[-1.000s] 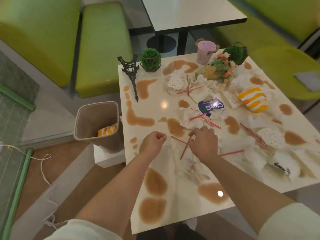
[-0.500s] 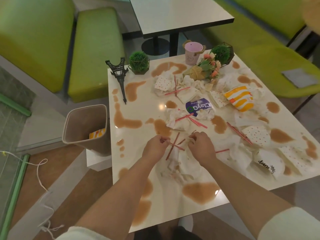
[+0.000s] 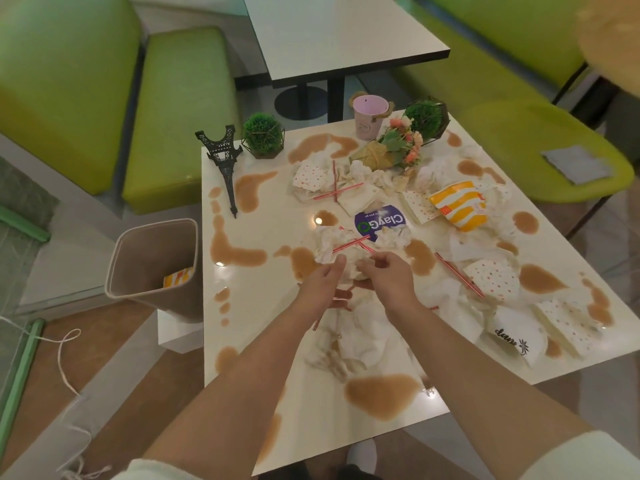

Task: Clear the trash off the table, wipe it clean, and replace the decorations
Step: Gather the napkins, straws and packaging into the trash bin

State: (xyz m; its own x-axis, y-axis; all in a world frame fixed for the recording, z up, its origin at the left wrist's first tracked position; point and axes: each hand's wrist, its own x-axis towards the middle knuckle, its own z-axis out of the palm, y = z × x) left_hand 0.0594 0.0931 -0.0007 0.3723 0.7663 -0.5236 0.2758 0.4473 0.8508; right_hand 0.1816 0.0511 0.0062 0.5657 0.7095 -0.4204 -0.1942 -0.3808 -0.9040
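Note:
The white table point(image 3: 249, 341) is stained with brown spills and strewn with trash. My left hand point(image 3: 320, 287) grips a few red straws point(image 3: 318, 322) above the near middle of the table. Touching it, my right hand point(image 3: 389, 280) curls round a crumpled white napkin point(image 3: 358, 270). More crumpled napkins point(image 3: 327, 242), red straws point(image 3: 457, 273), a purple ClayGo wrapper point(image 3: 379, 220) and a yellow striped wrapper point(image 3: 457, 204) lie beyond. At the far edge stand a black Eiffel tower model point(image 3: 223, 161), a green ball plant point(image 3: 262, 133), a pink bucket point(image 3: 369, 116), a flower bouquet point(image 3: 393, 148) and a second plant point(image 3: 426, 117).
A beige trash bin point(image 3: 152, 268) stands on the floor left of the table with a yellow wrapper inside. Green benches point(image 3: 180, 109) flank the table, with another table point(image 3: 339, 32) behind. A grey cloth point(image 3: 576, 164) lies on the right seat. A white cord point(image 3: 65, 358) trails on the floor.
Both hands have come together and risen slightly off the table, gathering straws and a crumpled napkin between them. The view has shifted a little.

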